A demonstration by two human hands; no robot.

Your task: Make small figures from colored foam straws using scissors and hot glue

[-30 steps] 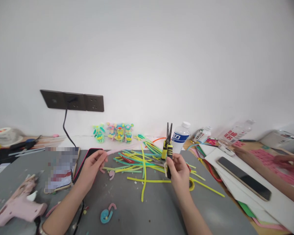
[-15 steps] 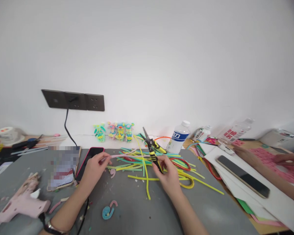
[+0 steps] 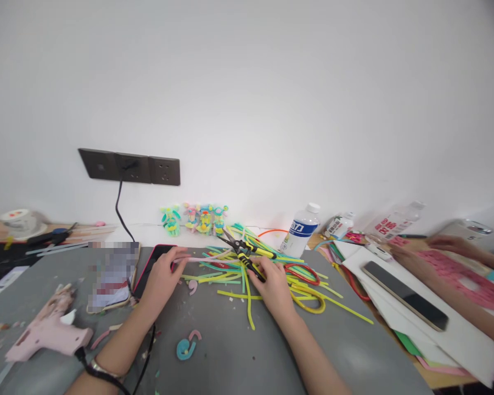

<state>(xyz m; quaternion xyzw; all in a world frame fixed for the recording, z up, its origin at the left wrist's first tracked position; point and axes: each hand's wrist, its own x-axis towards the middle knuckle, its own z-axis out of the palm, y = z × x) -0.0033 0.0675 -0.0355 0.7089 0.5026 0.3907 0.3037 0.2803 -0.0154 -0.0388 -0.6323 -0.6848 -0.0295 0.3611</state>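
Head: pointed pliers (image 3: 242,250), slender stems (image 3: 229,278)

left hand (image 3: 167,276): strip (image 3: 203,259), seemingly pink | right hand (image 3: 273,281): pliers (image 3: 243,258), handles apart

Bright, even, cool light fills the view; its source is out of frame. The wall (image 3: 247,109) glows palest around its middle and dims toward its upper right. Shadows are faint and soft-edged. A dull sheen lies on the counter (image 3: 230,373) toward its near right corner. Past its right edge, wide-angle stretch makes the clear bottle (image 3: 395,222) lean outward and look soft. Coarse pixel blocks mask a phone (image 3: 115,280) near the counter's left edge.
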